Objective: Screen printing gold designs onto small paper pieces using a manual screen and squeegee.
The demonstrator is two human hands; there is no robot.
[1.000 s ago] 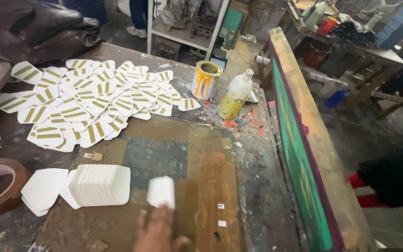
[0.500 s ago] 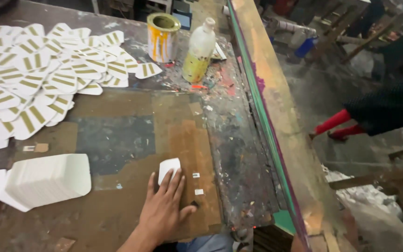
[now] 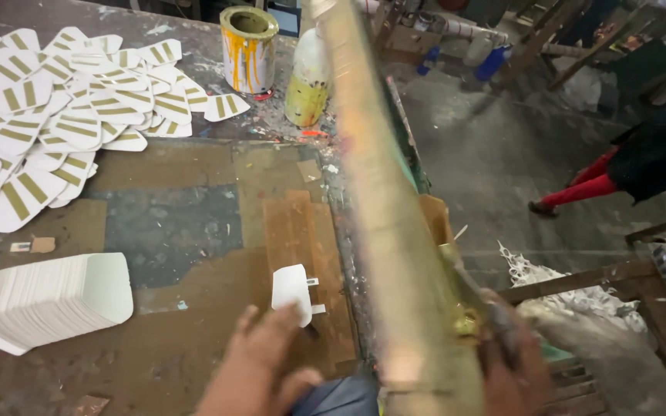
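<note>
My left hand (image 3: 260, 362) hovers loosely spread, holding nothing, just below the blank white card (image 3: 292, 292): light, thin, flexible; lift by an edge. My right hand (image 3: 512, 358) grips the long frame (image 3: 395, 231).

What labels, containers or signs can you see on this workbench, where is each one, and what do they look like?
Blank label: front centre by the left hand, small, white, rounded.
Stack of blank labels: front left, white, lying on its side.
Striped labels: spread at back left, white with olive bars.
Paint tin: back centre, round, yellow drips.
Plastic bottle: beside the tin, yellowish.
</note>
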